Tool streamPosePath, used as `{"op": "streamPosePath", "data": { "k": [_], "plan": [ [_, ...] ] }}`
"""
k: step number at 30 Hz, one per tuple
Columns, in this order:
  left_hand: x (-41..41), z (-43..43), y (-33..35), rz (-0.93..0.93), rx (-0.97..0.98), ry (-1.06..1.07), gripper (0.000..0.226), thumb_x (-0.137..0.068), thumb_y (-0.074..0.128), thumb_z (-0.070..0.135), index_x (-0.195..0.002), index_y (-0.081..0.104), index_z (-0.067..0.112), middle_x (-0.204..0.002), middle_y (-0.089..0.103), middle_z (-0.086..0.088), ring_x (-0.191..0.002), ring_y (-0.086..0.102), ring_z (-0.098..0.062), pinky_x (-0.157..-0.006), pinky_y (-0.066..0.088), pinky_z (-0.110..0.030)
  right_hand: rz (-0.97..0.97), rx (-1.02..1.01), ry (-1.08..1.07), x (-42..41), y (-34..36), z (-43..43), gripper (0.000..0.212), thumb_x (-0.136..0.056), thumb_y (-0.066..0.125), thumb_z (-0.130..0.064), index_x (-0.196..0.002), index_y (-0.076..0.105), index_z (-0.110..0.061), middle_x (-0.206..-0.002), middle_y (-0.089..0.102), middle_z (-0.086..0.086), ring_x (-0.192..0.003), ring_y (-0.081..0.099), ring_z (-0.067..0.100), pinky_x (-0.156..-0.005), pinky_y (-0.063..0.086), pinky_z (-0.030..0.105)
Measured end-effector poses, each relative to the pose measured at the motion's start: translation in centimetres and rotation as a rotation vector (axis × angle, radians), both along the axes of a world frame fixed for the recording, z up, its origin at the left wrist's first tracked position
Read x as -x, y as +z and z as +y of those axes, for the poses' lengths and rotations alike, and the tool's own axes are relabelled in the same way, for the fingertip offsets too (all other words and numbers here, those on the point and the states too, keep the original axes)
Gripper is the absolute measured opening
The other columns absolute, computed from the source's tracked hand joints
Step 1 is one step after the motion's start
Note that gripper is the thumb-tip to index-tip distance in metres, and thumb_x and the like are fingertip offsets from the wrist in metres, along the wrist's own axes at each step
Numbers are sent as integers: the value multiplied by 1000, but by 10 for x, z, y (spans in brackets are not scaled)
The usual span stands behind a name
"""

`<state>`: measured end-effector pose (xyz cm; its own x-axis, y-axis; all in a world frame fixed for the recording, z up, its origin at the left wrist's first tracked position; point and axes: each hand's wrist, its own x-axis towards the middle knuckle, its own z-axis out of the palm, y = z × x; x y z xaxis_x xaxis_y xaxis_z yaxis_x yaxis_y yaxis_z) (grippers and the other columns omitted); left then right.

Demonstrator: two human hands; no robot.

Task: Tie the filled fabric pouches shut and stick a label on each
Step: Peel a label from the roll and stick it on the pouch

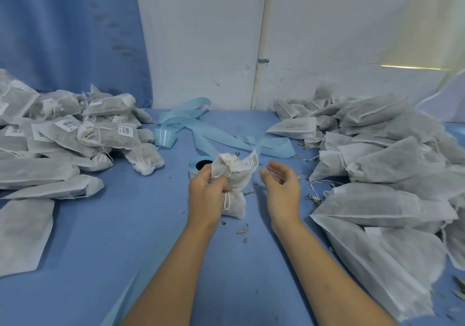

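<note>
The left hand (205, 192) holds one filled pouch (236, 174) upright just above the blue surface (125, 225) at the centre of the view, its grip closed round the pouch's left side below the gathered neck. The neck is cinched, and a loop of white drawstring (227, 201) hangs down beside the fingers. A white printed label (253, 160) juts from the pouch's upper edge at 1 o'clock; how much of it is stuck down I cannot tell. The right hand (283, 187) hovers at 3 o'clock from the pouch, near but apart from it, its grip wide, fingers loosely curved and holding nothing. Behind the left hand, at 11 o'clock, the label roll (198, 164) sits partly hidden, and light blue backing tape (201, 134) trails loose toward 12 o'clock. A heap of tied, labelled pouches (75, 134) lies at 9 to 10 o'clock – a heap of pouches without visible labels (390, 164) fills 2 to 4 o'clock. Dry leaf flakes (242, 231) dot the surface below the hands.
</note>
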<state>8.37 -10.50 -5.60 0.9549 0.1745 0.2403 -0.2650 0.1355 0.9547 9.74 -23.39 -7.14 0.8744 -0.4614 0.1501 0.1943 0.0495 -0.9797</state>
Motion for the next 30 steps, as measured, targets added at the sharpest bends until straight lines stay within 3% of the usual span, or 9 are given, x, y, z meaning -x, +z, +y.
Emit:
{"op": "streamPosePath", "data": {
  "k": [3,6,11,17,21,26,30],
  "plan": [
    [0,0,0,10,-18,1,30,-70,49,-12,-55,37,12,-53,36,6,-55,34,-10,-47,31,-14,-11,137,142,1,-1,1,36,-91,59,-4,-125,59,-19,-120,62,-11,-112,55,-3,-91,44,10],
    [1,0,1,17,-17,-34,13,-58,49,4,-57,38,11,-57,37,2,-59,34,-14,-50,30,-20,-14,124,247,1,-1,3,41,-93,56,-1,-133,55,-12,-127,61,-4,-118,56,5,-100,45,21],
    [2,-1,1,15,-15,-43,8,-56,47,7,-58,41,11,-56,40,6,-60,36,-12,-52,32,-20,-43,49,277,2,-1,6,17,-95,56,-11,-108,65,-17,-98,73,-10,-100,66,7,-89,51,21],
    [0,-1,-2,4,-41,-31,23,-68,49,-6,-58,41,13,-54,40,10,-58,36,-10,-52,32,-19,-77,33,186,1,-1,6,9,-97,55,-20,-97,64,-19,-76,69,-13,-78,63,5,-80,51,23],
    [-1,-1,-2,-8,-40,-30,10,-57,47,8,-56,38,14,-52,38,13,-54,34,-7,-47,31,-14,-93,0,138,2,2,4,12,-99,52,-18,-94,63,-18,-78,67,-4,-76,61,9,-77,52,24],
    [-2,0,-4,-4,-35,26,27,-66,50,0,-53,36,19,-49,35,16,-49,32,-4,-46,29,-12,-95,-62,-8,1,2,1,14,-98,53,-16,-89,63,-21,-87,68,-9,-84,64,7,-73,51,19],
    [-7,0,-7,52,-23,102,25,-76,53,-5,-62,46,14,-57,45,12,-58,40,-8,-55,34,-20,-85,-170,-116,-1,2,-5,15,-98,54,-16,-87,63,-21,-66,58,-12,-55,52,-3,-57,46,13]
  ]
}}
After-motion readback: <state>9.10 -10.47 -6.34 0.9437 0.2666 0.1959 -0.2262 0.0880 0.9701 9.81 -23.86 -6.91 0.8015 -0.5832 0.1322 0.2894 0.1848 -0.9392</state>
